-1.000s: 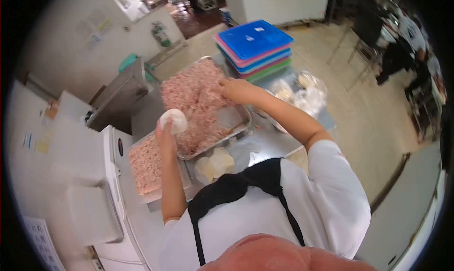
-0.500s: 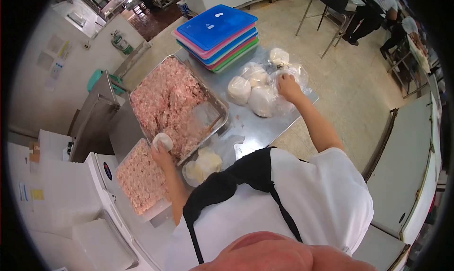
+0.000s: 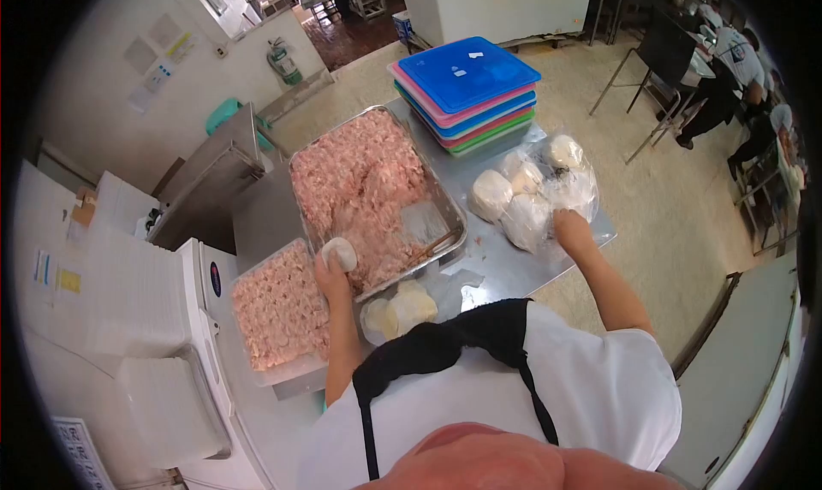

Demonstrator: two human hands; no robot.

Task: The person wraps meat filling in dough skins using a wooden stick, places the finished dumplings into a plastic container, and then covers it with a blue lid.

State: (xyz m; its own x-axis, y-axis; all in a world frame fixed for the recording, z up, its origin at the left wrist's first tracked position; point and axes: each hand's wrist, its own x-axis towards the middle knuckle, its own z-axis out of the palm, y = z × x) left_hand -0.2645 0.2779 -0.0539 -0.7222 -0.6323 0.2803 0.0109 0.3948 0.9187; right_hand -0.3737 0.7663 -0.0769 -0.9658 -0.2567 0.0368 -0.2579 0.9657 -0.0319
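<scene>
My left hand (image 3: pixel 332 276) is closed around a round white stack of what look like dough wrappers (image 3: pixel 341 252), over the near left edge of a metal tray. That tray (image 3: pixel 462 229) holds ground meat (image 3: pixel 364 182), with a clear sheet and a thin brown stick at its right side. Across the table, my right hand (image 3: pixel 572 229) has its fingers curled on a clear plastic bag (image 3: pixel 575 190) among several wrapped white round bundles (image 3: pixel 524 220). Its fingertips are partly hidden. Close to my apron lies another clear bag with pale round wrappers (image 3: pixel 409 308).
A second tray of portioned meat (image 3: pixel 278 310) stands at the left. Stacked containers with coloured lids (image 3: pixel 467 75) sit at the table's far end. A white freezer (image 3: pixel 214 272) is at the left. People (image 3: pixel 736 58) work beyond a black chair (image 3: pixel 664 49).
The view has turned, so the table appears farther right. My right hand has shifted to the near side of the bagged bundles. My left hand keeps its hold on the wrappers.
</scene>
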